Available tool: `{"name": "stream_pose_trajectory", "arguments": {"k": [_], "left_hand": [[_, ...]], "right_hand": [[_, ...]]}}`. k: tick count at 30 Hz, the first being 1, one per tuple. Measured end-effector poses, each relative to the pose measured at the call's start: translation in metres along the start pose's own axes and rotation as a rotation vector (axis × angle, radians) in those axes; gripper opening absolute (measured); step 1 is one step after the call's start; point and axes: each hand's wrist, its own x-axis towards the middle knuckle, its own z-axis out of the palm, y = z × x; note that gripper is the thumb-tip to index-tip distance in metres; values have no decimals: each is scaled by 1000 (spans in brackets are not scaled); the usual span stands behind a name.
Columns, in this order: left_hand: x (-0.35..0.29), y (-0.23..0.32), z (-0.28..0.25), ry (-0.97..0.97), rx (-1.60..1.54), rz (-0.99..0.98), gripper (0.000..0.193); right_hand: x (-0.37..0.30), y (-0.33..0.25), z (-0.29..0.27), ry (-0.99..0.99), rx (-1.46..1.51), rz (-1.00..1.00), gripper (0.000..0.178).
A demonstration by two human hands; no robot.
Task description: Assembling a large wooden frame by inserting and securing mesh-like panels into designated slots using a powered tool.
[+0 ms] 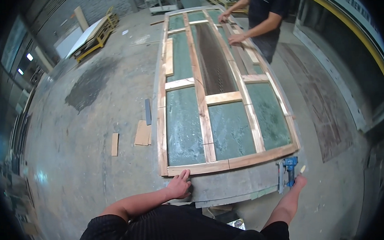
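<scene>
A door-sized wooden frame (242, 162) of pale rails and stiles lies on a long table, over a green panel (184, 124). My left hand (179, 188) rests at the frame's near rail, close to its left corner, fingers stretched out and touching the wood. At the near right corner my right hand (299, 183) is closed round the handle of a blue nail gun (291, 164). The gun's narrow magazine stands on the left of its handle, beside the table's end. A dark brown board (215, 60) fills part of the frame's middle bay.
A person (265, 22) in dark clothes stands at the far right, both hands at the frame. Cardboard pieces (143, 133), a wood block (115, 144) and a dark strip (147, 112) lie on the floor at left. Yellow-edged machinery (347, 25) stands at right.
</scene>
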Motion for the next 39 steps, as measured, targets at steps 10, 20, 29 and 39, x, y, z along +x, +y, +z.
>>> {"name": "stream_pose_trajectory", "arguments": {"k": [10,20,29,39], "left_hand": [[-17,-22,5,136,-187,54,53],[-111,-117,59,116,-639,196,47],[-232,-361,238,-136,-667,-320,63],[-450,-534,385,-209,-716,-1023,63]], "right_hand": [[-188,-94,14,135,859,-572,20],[-676,-159,91,-818,1004,-494,8],[-857,-207,140,-914,1042,-249,10],[-866,-291,198,-874,1084,-256,18]]}}
